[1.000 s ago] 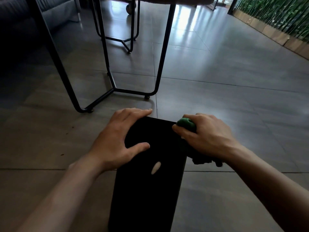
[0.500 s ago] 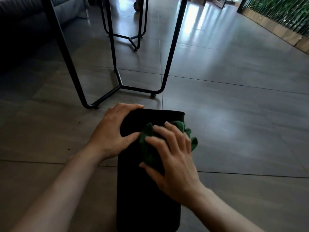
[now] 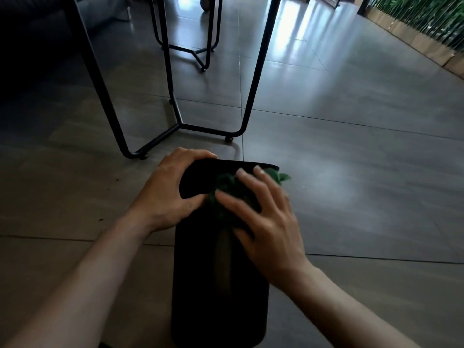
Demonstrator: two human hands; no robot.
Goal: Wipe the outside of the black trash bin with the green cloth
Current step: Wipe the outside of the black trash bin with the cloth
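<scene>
The black trash bin (image 3: 218, 280) lies on its side on the grey tiled floor, its far end pointing towards the table legs. My left hand (image 3: 168, 194) grips the bin's far left corner, fingers over the edge and thumb on the upper face. My right hand (image 3: 266, 222) lies flat with spread fingers on the bunched green cloth (image 3: 223, 194), pressing it onto the bin's upper face near the far end. A tip of the cloth sticks out past the bin's right edge.
Black metal table legs (image 3: 175, 121) stand on the floor just beyond the bin. A dark sofa (image 3: 37, 33) fills the upper left. A planter edge with green plants (image 3: 426, 28) runs along the upper right. Open tiled floor (image 3: 351, 172) lies to the right.
My right hand brought the cloth from the bin's right side onto its upper face and has slid it towards the far end. My left hand stays on the far left corner.
</scene>
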